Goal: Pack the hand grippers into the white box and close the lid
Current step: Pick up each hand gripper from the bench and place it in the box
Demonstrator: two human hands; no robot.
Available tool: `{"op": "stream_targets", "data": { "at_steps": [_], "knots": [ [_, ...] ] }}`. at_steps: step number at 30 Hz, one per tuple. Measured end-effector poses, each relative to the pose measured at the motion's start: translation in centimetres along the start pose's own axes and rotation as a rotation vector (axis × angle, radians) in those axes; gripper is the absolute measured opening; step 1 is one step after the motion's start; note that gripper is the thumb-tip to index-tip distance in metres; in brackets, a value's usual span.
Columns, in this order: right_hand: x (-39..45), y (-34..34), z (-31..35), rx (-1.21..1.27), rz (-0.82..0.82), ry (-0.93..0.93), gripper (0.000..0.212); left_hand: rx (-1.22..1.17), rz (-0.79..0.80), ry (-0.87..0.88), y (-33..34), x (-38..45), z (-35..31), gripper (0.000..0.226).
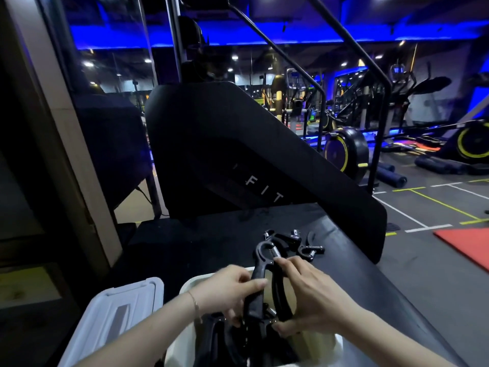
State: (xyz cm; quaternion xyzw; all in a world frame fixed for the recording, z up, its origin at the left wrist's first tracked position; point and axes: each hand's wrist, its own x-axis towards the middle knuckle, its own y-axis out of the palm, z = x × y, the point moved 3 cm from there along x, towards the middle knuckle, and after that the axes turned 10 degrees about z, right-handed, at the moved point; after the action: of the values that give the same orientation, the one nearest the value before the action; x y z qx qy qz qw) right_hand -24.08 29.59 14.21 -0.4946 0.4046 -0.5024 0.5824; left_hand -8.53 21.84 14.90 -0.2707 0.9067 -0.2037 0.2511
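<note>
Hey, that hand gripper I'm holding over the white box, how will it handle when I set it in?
The hand gripper looks rigid, with moulded handles. Its coil spring probably lets the handles flex if squeezed. Its curved shape may snag on the grippers already in the white box.

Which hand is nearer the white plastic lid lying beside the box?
Left. The left hand grips the black hand gripper over the white box, just right of the lid; the right hand holds the gripper's far side.

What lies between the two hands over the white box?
In the head view, the left hand and right hand both grip one black hand gripper held over the white box; nothing else lies between.
</note>
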Motion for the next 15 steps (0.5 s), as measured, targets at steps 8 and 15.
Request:
{"op": "stream_targets", "data": {
  "at_steps": [8, 15],
  "knots": [
    [1.0, 0.7, -1.0, -0.265, 0.185, -0.131, 0.120, 0.511, -0.247, 0.124, -5.8, 4.5, -0.5, 0.033],
    [1.6, 4.1, -1.4, -0.362, 0.374, -0.126, 0.091, 0.734, -0.200, 0.240, -8.3, 11.4, -1.0, 0.075]
  ]
}}
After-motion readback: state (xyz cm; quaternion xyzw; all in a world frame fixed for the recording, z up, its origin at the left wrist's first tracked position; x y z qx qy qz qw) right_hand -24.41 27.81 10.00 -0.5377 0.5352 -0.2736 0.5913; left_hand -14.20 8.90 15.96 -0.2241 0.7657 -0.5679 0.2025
